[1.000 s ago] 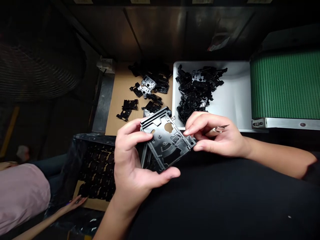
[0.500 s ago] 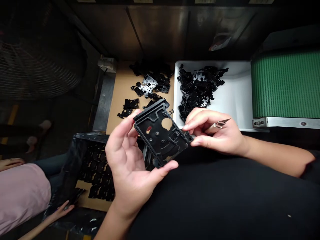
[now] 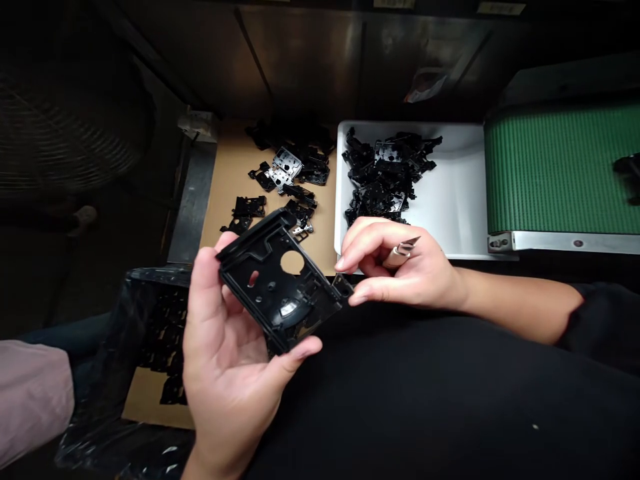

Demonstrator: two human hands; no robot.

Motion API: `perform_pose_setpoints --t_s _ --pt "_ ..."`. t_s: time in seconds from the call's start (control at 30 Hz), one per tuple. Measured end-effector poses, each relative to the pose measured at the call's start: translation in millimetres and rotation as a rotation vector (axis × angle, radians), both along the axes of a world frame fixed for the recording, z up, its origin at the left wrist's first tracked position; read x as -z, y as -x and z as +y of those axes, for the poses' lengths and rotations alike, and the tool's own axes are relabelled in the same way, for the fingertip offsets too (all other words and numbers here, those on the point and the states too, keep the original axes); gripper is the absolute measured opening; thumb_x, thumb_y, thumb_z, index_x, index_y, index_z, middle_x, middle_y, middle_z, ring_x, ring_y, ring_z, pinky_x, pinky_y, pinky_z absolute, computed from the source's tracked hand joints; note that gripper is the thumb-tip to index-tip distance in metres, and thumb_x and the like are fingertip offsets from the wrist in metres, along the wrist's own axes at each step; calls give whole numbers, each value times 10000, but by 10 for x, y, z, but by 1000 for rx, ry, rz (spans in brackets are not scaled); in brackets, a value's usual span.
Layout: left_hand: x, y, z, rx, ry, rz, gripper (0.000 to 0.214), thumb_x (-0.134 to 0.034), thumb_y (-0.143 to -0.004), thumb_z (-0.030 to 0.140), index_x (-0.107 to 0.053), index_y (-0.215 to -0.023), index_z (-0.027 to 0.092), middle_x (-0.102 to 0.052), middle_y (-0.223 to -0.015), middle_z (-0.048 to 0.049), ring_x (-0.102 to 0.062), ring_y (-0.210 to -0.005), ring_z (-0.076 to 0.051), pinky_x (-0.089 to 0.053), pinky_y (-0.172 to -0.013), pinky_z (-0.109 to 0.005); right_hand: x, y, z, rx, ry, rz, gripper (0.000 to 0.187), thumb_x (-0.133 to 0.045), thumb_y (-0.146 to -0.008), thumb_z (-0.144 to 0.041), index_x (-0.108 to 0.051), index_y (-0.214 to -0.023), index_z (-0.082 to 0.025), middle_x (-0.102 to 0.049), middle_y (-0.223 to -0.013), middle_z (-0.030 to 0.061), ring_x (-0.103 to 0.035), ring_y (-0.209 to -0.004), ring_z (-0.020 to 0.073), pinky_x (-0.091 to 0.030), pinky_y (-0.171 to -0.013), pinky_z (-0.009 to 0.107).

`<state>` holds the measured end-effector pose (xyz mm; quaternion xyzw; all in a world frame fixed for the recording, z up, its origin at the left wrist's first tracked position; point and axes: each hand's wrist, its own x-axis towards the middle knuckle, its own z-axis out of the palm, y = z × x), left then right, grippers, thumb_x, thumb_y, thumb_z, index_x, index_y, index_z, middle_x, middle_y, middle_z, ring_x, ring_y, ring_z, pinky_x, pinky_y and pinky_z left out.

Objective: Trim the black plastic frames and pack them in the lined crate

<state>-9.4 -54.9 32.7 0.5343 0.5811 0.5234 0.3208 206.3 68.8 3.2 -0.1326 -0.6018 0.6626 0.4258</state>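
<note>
A black moulded plastic frame point(image 3: 273, 280) with a round hole and a curved slot lies tilted in my left hand point(image 3: 235, 360). My left fingers wrap its far left edge and the thumb presses the near corner. At the frame's right corner tab, my right hand point(image 3: 400, 267) pinches with thumb and forefinger. A small pointed metal blade point(image 3: 404, 249), like a craft knife tip, sticks up from between my curled right fingers; its handle is mostly hidden.
Black parts point(image 3: 287, 170) are heaped on a cardboard sheet point(image 3: 225, 177); more fill the left side of a white tray point(image 3: 455, 200). A green ribbed conveyor point(image 3: 550, 173) carries a dark part at right. A lined crate point(image 3: 125, 313) and a person's pink sleeve point(image 3: 35, 400) are at left.
Both hands and the frame have shifted left and slightly down in view, and the frame has tilted. A dark part has appeared on the conveyor. The other person's hand has left the crate area.
</note>
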Motion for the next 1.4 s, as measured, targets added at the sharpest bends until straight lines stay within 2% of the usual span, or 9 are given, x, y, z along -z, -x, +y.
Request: perform_pose_setpoints --t_s 0.2,0.33,0.43,0.6,0.77,1.03,1.17,1.27,1.4 --pt "-33 135 -133 -36 -26 36 1147 -990 -651 246 -434 -1628 478 -390 -1751 68 -445 -1578 -402 -556 -1179 -525 -44 167 -104 7 -77 9 266 -910 -855 -178 -765 -1074 -134 -665 -942 23 -583 -769 86 -423 -508 157" --pt "-43 296 -262 -31 -42 6 1154 -982 -658 213 -426 -1640 455 -368 -1766 39 -452 -1570 -413 -574 -1161 -524 -67 339 -240 40 -137 -14 267 -918 -852 -210 -770 -1063 -141 -698 -937 40 -629 -834 120 -458 -532 180" --pt "-44 465 -382 -32 -44 -3 1140 -967 -672 202 -423 -1641 455 -359 -1772 31 -470 -1559 -407 -572 -1166 -509 -94 498 -372 61 -150 -15 274 -926 -841 -206 -780 -1064 -143 -699 -926 39 -616 -816 123 -453 -531 190" --pt "-23 806 -594 5 -96 9 1277 -1049 -548 276 -419 -1648 426 -372 -1772 -20 -487 -1540 -425 -571 -1134 -479 -144 781 -603 39 -143 -5 285 -933 -827 -168 -786 -1062 -107 -690 -944 48 -567 -725 85 -421 -507 181" --pt "-28 1084 -803 2 -94 -6 1275 -1065 -534 319 -435 -1637 431 -377 -1770 -38 -484 -1543 -425 -542 -1157 -492 -162 1039 -821 45 -140 -32 293 -943 -822 -205 -794 -1060 -122 -695 -943 44 -561 -707 81 -424 -509 181" --pt "-5 1399 -1034 0 -69 -26 1262 -1047 -535 282 -439 -1621 486 -376 -1767 8 -499 -1537 -419 -497 -1201 -555 -156 1347 -1076 67 -152 -49 289 -938 -830 -228 -792 -1063 -138 -706 -953 47 -546 -682 79 -419 -510 194" --pt "25 1510 -1108 3 -70 -18 1291 -1052 -518 263 -431 -1632 462 -364 -1773 -6 -466 -1558 -427 -474 -1225 -559 -143 1435 -1157 55 -137 -52 287 -933 -833 -196 -786 -1072 -135 -696 -963 37 -503 -640 58 -418 -515 200" --pt "14 1548 -1152 -6 -55 -9 1246 -1043 -555 312 -432 -1628 478 -359 -1774 9 -459 -1561 -434 -466 -1238 -587 -141 1478 -1197 51 -131 -69 281 -926 -839 -194 -784 -1076 -144 -696 -968 33 -499 -639 59 -417 -518 202" --pt "-33 1542 -1190 -65 1 -10 1046 -971 -705 419 -453 -1607 519 -359 -1767 50 -430 -1584 -412 -447 -1281 -583 -143 1529 -1223 60 -143 -71 275 -922 -844 -195 -784 -1078 -151 -705 -974 38 -537 -669 70 -424 -521 198"
